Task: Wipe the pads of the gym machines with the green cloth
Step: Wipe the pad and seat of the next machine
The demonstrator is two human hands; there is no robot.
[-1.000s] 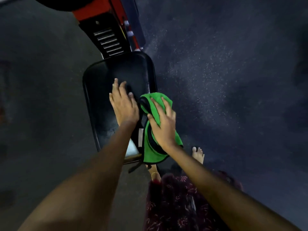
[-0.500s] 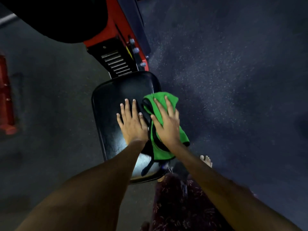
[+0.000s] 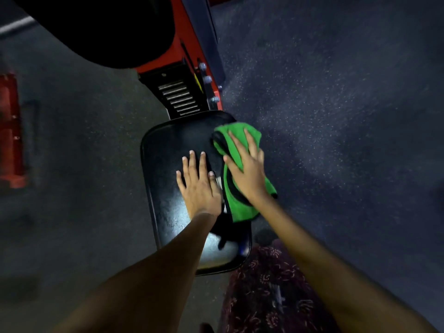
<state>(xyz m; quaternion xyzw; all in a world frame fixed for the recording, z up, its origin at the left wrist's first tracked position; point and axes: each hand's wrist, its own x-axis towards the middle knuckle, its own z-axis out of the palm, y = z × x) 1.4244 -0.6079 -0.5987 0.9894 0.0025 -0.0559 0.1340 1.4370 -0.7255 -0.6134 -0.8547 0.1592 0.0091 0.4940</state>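
A black seat pad (image 3: 168,159) of a gym machine lies in the middle of the head view, shiny near its front end. The green cloth (image 3: 240,207), edged in black, is draped over the pad's right side. My right hand (image 3: 247,169) presses flat on the cloth with straight, spread fingers. My left hand (image 3: 199,186) rests flat on the bare pad just left of the cloth, fingers straight.
The machine's red and black frame (image 3: 185,92) with metal slats and bolts rises behind the pad. A large black pad (image 3: 101,27) fills the top left. A red part (image 3: 10,131) stands at the left edge. Dark speckled floor (image 3: 336,116) surrounds everything.
My view has shifted, so the pad sits lower and more central. My right hand with the cloth has slid toward the pad's far right corner. My left hand stays flat on the pad.
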